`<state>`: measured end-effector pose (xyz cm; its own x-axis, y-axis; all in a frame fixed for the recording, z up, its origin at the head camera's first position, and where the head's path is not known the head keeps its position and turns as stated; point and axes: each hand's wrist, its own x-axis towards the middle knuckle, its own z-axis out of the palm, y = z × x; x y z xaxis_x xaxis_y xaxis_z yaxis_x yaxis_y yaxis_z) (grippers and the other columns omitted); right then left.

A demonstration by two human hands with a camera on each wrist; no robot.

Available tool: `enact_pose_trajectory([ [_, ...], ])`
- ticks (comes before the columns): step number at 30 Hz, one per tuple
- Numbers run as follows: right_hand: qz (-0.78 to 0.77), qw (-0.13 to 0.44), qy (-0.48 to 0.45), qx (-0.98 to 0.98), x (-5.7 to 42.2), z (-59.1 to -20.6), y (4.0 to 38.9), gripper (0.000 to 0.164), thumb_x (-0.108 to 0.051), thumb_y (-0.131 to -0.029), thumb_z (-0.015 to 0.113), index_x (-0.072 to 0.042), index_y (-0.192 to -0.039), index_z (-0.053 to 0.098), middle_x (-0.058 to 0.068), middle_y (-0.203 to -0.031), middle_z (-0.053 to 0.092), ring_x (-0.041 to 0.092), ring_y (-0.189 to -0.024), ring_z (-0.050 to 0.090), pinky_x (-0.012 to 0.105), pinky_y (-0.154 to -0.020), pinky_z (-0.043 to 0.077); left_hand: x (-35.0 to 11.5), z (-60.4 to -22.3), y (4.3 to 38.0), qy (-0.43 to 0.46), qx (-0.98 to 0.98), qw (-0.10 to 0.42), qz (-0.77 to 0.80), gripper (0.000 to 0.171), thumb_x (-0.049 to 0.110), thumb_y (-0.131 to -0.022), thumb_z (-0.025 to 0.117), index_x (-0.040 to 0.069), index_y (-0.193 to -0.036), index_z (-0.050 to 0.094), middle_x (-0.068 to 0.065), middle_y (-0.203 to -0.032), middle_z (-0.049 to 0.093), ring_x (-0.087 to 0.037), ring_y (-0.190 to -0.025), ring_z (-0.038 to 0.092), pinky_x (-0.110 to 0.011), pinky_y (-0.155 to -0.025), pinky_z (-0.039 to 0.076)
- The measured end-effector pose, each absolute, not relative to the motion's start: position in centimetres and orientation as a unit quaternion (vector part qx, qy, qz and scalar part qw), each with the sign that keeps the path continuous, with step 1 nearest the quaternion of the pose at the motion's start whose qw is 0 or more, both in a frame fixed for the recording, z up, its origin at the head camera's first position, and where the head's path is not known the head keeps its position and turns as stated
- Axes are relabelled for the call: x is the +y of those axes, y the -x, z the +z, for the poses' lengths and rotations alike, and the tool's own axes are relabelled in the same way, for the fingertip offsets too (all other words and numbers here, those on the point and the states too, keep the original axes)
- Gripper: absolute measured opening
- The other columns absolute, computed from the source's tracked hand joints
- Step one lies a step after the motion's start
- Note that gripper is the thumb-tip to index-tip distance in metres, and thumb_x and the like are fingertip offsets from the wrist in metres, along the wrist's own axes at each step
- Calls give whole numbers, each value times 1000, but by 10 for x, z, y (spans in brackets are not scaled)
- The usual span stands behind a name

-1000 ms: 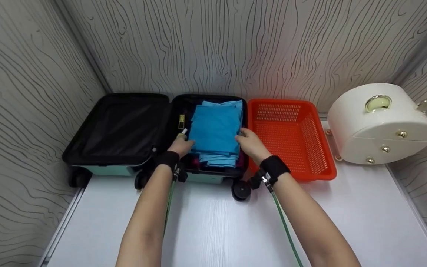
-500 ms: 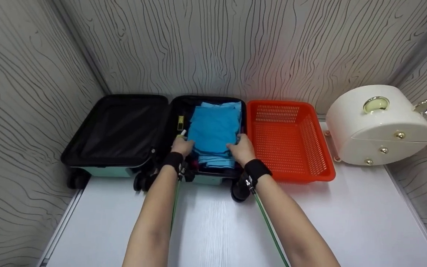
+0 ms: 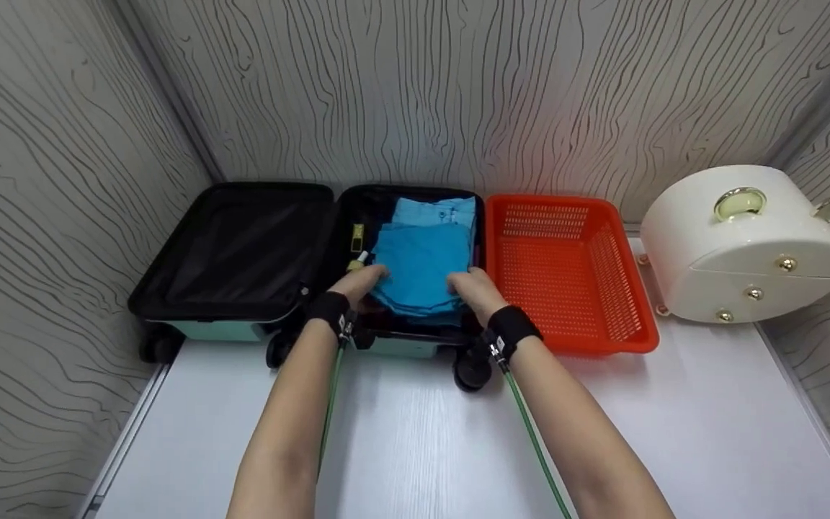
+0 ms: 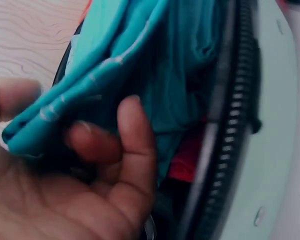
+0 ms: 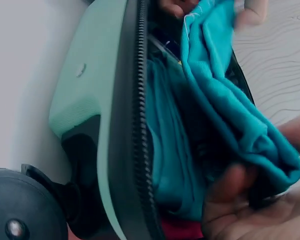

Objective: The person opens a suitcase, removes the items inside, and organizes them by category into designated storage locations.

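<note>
A folded blue garment [image 3: 422, 263] hangs between my two hands, over the open suitcase half [image 3: 393, 349]. My left hand [image 3: 361, 281] pinches its left edge, thumb on top, with fingers underneath in the left wrist view. At the right edge, my right hand [image 3: 476, 290] pinches the layers between thumb and fingers. Behind it shows a lighter blue garment [image 3: 426, 211] with a button at the waist. Below lie more blue folds [image 5: 175, 165] and a red cloth [image 4: 185, 165]. Beside my left hand is a small white-capped bottle [image 3: 356, 262].
A yellow-and-black item [image 3: 357, 238] sits in the suitcase's left side. The other suitcase half [image 3: 235, 252], black-lined, lies to the left. Right of the suitcase stands a red plastic basket [image 3: 642, 339], then a white rounded case [image 3: 710, 216] with knobs.
The blue garment has lifted and shifted toward me, uncovering the lighter garment behind and covering the front folds. My right hand has moved from beside the stack to pinch its right edge.
</note>
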<state>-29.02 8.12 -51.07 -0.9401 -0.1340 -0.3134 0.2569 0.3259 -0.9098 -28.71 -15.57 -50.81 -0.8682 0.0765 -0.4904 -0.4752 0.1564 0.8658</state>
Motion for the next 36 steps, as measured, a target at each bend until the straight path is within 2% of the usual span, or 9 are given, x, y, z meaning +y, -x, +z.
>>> enact_pose_trajectory([
  [3,-559,162,-35,812,80,-514,290,80,-18,-100,55,4,-162,11,22,-167,17,36,-145,29,43,-114,32,-150,-510,289,117,759,209,605,59,27,-107,50,0,-157,34,-19,-159,35,-34,-143,38,-49,-115,35],
  [7,-538,138,-12,832,78,-518,290,69,-8,-102,49,6,-161,14,23,-167,16,36,-152,18,46,-121,23,-143,-511,288,97,776,190,594,60,18,-110,40,-1,-162,17,-20,-167,19,-36,-152,22,-47,-119,28],
  [12,-520,117,22,846,80,-517,291,76,11,-93,40,2,-163,11,20,-168,13,34,-153,15,40,-121,21,-132,-503,289,70,793,157,584,55,13,-111,32,0,-162,17,-17,-167,20,-32,-151,24,-43,-119,27],
  [15,-521,120,40,844,84,-516,294,86,17,-88,39,-6,-165,6,13,-170,7,32,-150,25,34,-96,45,-122,-493,290,51,796,140,587,54,12,-111,30,-1,-162,19,-17,-166,23,-32,-149,28,-42,-118,29],
  [17,-522,121,51,843,89,-514,297,90,19,-87,38,-10,-166,7,10,-171,7,30,-144,32,32,-72,44,-116,-485,290,34,798,132,588,53,12,-111,30,0,-162,20,-17,-166,25,-31,-149,29,-42,-118,29],
  [19,-527,120,63,839,95,-512,297,89,19,-86,36,-11,-166,9,9,-171,10,28,-140,34,32,-66,39,-108,-478,289,20,802,122,585,53,13,-111,31,0,-162,21,-16,-167,22,-32,-152,22,-43,-120,26],
  [22,-523,105,80,842,106,-507,297,85,19,-87,35,-9,-165,15,10,-170,15,26,-148,25,32,-94,42,-98,-469,289,5,805,112,583,54,15,-111,32,2,-162,20,-15,-168,21,-32,-154,19,-44,-121,24],
  [25,-519,80,93,846,118,-500,296,82,18,-87,34,-7,-164,18,12,-169,16,25,-154,13,37,-120,20,-87,-463,289,-6,805,103,584,55,16,-111,32,4,-163,19,-13,-168,20,-30,-154,18,-43,-122,23],
  [36,-487,11,101,867,168,-479,299,75,15,-91,32,-8,-163,25,11,-168,22,25,-154,16,43,-123,18,-39,-457,294,-67,778,71,621,55,18,-113,33,2,-163,18,-13,-168,21,-28,-154,19,-37,-122,22],
])
